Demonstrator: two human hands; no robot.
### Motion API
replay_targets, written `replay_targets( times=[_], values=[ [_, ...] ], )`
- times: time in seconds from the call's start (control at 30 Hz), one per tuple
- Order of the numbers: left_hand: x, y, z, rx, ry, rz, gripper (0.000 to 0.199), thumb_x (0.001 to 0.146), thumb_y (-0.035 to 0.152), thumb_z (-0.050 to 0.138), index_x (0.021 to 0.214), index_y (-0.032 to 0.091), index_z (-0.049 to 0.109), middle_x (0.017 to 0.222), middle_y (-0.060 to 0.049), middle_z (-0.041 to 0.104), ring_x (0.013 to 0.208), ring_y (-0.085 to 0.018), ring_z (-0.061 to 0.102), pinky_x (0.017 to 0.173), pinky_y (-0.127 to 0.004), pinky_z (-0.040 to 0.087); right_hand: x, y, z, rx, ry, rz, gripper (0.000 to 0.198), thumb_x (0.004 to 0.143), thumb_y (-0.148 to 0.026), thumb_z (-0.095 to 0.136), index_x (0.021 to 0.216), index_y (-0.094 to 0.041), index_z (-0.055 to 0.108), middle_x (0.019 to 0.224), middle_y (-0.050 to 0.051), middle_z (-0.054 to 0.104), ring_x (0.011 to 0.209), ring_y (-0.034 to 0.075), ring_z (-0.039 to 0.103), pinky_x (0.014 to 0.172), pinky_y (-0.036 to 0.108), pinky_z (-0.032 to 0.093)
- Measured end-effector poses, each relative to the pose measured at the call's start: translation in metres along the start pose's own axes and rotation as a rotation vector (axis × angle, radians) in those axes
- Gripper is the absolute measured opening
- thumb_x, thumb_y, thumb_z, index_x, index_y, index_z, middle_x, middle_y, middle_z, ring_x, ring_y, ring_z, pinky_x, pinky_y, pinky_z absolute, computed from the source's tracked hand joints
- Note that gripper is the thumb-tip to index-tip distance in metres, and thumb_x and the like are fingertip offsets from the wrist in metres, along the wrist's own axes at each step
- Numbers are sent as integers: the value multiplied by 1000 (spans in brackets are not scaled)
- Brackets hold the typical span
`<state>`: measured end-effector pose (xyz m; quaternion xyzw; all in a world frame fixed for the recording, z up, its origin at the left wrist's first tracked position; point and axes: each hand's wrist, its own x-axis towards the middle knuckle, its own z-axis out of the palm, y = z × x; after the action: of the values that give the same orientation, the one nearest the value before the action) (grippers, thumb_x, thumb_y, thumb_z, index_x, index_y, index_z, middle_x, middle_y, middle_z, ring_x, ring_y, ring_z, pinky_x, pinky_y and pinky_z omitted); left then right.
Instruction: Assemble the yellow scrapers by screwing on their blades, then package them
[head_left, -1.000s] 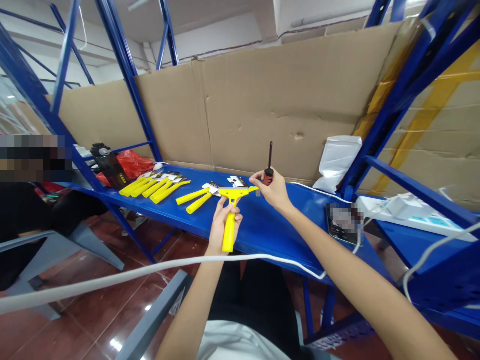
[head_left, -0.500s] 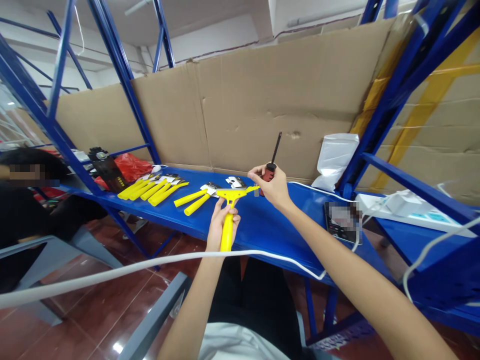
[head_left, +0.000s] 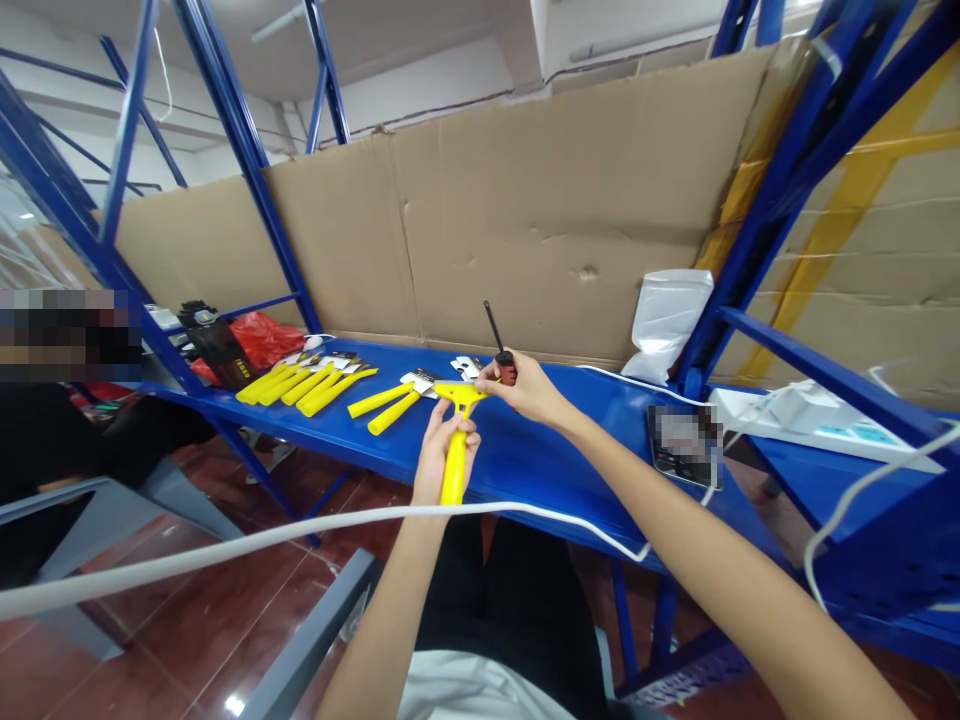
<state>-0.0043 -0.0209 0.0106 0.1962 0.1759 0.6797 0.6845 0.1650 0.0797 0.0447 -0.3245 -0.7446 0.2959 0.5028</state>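
Observation:
My left hand (head_left: 448, 447) is closed around the handle of a yellow T-shaped scraper (head_left: 454, 470), held upright over the bench front. My right hand (head_left: 534, 388) grips a screwdriver (head_left: 508, 366) with a red and black handle, its dark shaft pointing up and left. The thumb and fingertips of that same hand are at the right end of the scraper's head; any small part between them is hidden. Left of my hands, two yellow-handled scrapers (head_left: 395, 410) lie on the blue bench (head_left: 540, 465), beside small white and black pieces (head_left: 466, 367).
Several more yellow scrapers (head_left: 307, 385) lie further left, near a black bottle (head_left: 216, 345) and a red plastic bag (head_left: 266, 338). A phone (head_left: 679, 440) lies at right. A white cable (head_left: 300, 527) crosses in front of my forearms. A person (head_left: 60, 430) sits at left.
My right hand has moved left and slightly down with the screwdriver, its fingertips now against the scraper head's right end. A small yellow piece seen at those fingers earlier is now hidden.

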Motion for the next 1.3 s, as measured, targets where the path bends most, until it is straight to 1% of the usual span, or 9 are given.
replay_targets(
  times=[0.13,0.33,0.5,0.6,0.7,0.8,1.0,1.13,1.3],
  values=[
    [0,0,1,-4,19,-2,49,95,1,70,136,24,56,129,-13,71,72,-6,61,65,-18,49,0,2,-1,-40,-18,-12,42,85,-53,84,85,-27,51,99,7,82,86,23,70,82,39,55],
    [0,0,2,-11,45,-3,47,96,2,69,133,25,54,127,-11,70,72,-6,62,65,-18,49,-2,-1,-2,-88,-65,-12,46,88,-64,84,92,-25,60,98,8,82,83,23,70,82,39,54],
    [1,0,2,-16,42,-4,46,96,2,67,134,24,54,124,-11,70,72,-6,61,65,-19,49,-1,7,-1,-39,-64,-8,51,85,-67,87,88,-26,58,95,7,82,81,23,70,79,39,54],
    [1,0,2,-13,32,-4,47,95,1,68,134,24,54,123,-10,70,72,-6,61,66,-19,49,0,10,0,-43,-55,5,52,83,-69,89,88,-25,61,92,6,79,78,22,67,76,38,53],
    [2,-1,1,-3,23,-7,50,94,2,70,135,25,55,122,-10,70,73,-6,62,66,-19,49,1,7,0,-38,-65,49,58,76,-73,93,89,-23,66,89,5,77,77,21,65,76,37,54],
    [4,-1,-3,5,-2,-12,53,93,3,73,137,26,54,127,-11,71,74,-6,62,68,-19,50,1,0,-2,-21,-64,108,63,68,-73,98,89,-21,69,85,3,73,76,20,62,76,36,53],
    [8,-2,-14,20,-80,-13,56,92,8,81,139,26,56,135,-13,73,78,-6,64,73,-19,53,-2,-3,-3,23,-61,176,62,69,-71,98,89,-20,71,80,0,70,72,17,57,73,34,50],
    [10,-2,-17,25,-89,-17,54,92,8,82,138,26,58,137,-13,72,79,-5,64,74,-19,53,-4,1,0,91,-83,240,63,69,-74,97,86,-22,66,74,-2,65,65,16,55,64,32,47],
    [9,-2,-16,19,-90,-23,55,92,8,81,138,25,58,134,-12,72,79,-6,65,74,-19,53,-6,3,4,169,-79,291,69,66,-75,99,83,-25,55,75,-2,66,63,15,57,60,31,48]
  ],
)
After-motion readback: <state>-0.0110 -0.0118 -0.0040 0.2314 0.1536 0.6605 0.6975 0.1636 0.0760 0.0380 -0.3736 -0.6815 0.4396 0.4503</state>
